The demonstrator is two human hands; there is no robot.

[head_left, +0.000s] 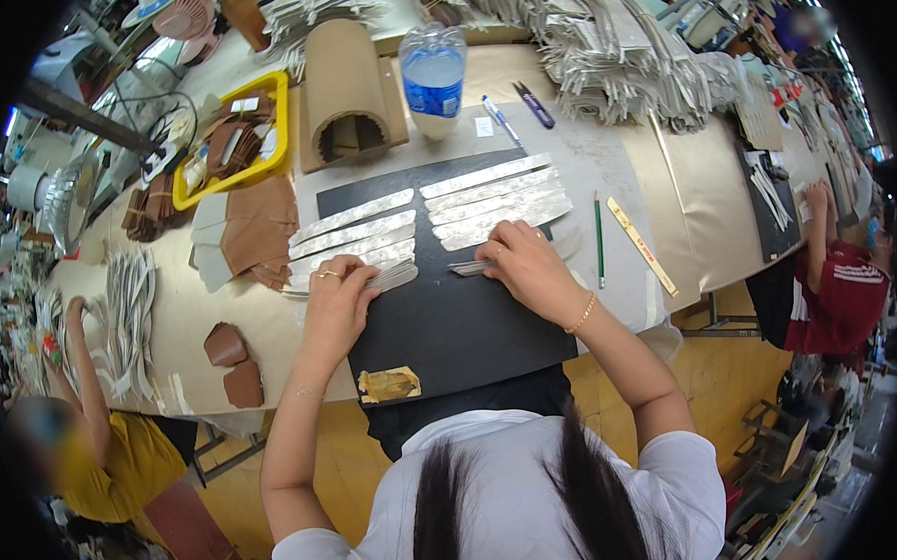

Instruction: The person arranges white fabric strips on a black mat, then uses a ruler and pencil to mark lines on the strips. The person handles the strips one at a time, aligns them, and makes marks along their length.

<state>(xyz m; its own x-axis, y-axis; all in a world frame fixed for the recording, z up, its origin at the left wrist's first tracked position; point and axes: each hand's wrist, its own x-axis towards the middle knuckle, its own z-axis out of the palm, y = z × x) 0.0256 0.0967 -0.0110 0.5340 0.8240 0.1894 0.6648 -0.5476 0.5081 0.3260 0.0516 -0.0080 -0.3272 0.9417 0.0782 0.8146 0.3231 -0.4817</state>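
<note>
While both palms press flat, ungripping, left hand [334,300] steadies the lowest silver strip [393,275] and right hand [523,267] another; edges should sit parallel on the black mat [471,329].

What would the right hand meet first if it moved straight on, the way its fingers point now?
Probably the lowest pale silver strip of the right-hand row on the black mat. The right hand points up-left, and that strip lies just beyond its fingertips.
</note>
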